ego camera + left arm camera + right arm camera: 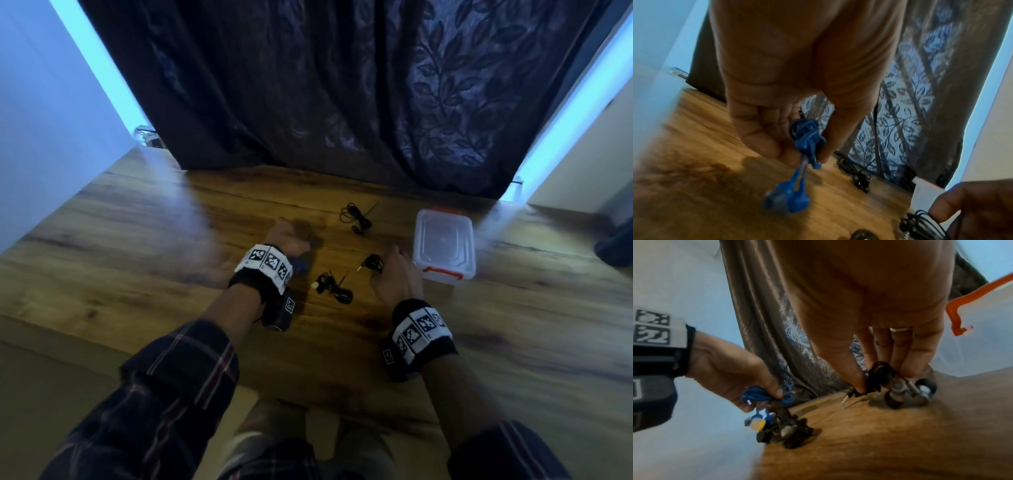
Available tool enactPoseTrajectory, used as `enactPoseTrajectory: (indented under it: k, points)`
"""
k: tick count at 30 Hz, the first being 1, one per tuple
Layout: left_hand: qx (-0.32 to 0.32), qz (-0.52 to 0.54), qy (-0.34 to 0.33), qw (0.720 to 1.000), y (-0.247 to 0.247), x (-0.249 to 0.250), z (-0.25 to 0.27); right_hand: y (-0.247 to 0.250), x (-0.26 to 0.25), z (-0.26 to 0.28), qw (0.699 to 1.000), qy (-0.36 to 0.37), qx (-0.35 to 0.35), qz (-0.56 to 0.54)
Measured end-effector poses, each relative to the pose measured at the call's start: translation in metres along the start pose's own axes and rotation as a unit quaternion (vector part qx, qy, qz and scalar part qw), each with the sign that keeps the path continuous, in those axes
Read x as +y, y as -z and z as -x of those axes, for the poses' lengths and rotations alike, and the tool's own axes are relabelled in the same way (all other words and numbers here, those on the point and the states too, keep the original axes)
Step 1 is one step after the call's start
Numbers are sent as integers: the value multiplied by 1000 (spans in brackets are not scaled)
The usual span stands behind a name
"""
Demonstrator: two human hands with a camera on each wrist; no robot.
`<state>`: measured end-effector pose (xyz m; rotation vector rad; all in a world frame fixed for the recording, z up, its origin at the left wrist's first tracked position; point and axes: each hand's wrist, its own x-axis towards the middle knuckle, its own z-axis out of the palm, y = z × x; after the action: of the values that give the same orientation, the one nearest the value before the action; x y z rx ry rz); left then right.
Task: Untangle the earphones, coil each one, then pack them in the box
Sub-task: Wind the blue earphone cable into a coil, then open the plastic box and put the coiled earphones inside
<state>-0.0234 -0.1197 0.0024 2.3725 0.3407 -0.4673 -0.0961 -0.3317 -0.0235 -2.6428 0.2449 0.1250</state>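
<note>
Left hand: the left hand (789,91) is pinching a bundled blue earphone set (806,141) between thumb and fingertips, just above the wooden table (137,240); its two blue earbuds are dangling below the pinch.
Right hand: the right hand (869,308) is reaching down with thumb and fingers closing around a black coiled earphone set (879,374) that is lying on the table just left of the box; its metal earbuds and jack plug are sticking out beside the fingertips.
Other earphones: a black tangled earphone set (334,286) is lying on the table between the two hands, and a black loosely looped earphone set (354,217) is lying farther back, near the curtain.
Box: a clear plastic box with orange latches (443,245) is sitting on the table right of the right hand, with its lid on.
Backdrop: a dark leaf-patterned curtain (342,85) is hanging behind the table.
Sleeves: plaid sleeves (164,394) are covering both forearms, with marker bands at the wrists.
</note>
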Motion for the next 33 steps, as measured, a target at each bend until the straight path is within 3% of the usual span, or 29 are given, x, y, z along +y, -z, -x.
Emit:
enactPoseTrajectory:
  k: [5, 8, 11, 16, 18, 20, 22, 23, 24, 26, 28, 31, 33]
  points:
    - [-55, 26, 37, 997, -4, -33, 25, -6, -14, 7, 986, -10, -52, -160]
    - [-97, 35, 53, 993, -26, -44, 40, -14, -26, 12, 978, -23, -107, -175]
    - [-75, 71, 41, 994, -45, -45, 42, -20, -36, 17, 980, -18, -127, -149]
    - [-19, 166, -49, 985, -49, -29, 33, -8, -42, 24, 973, 30, -181, -143]
    - [-18, 170, -71, 983, -47, -21, 27, 9, -35, 23, 979, 55, -140, -138]
    - [-27, 152, -78, 985, -44, -13, 22, 30, -22, 18, 995, 39, -7, -95]
    - [-29, 124, -74, 989, -41, -9, 16, 50, -5, 9, 987, -47, 146, -40]
    - [-31, 110, -73, 991, -41, -9, 13, 57, 5, 3, 977, -110, 183, -22]
    - [-35, 102, -71, 992, -41, -11, 8, 62, 16, -4, 968, -172, 180, -22]
    - [-57, 96, -47, 993, -41, -13, 4, 64, 34, -17, 961, -247, 112, -47]
    - [-71, 49, -33, 996, -35, -12, 8, 57, 47, -22, 960, -260, 68, -76]
    - [-73, 9, -22, 997, -24, -12, 15, 53, 51, -17, 956, -262, 79, -108]
    - [-36, 32, -18, 999, -13, -14, 19, 58, 47, -6, 955, -264, 83, -103]
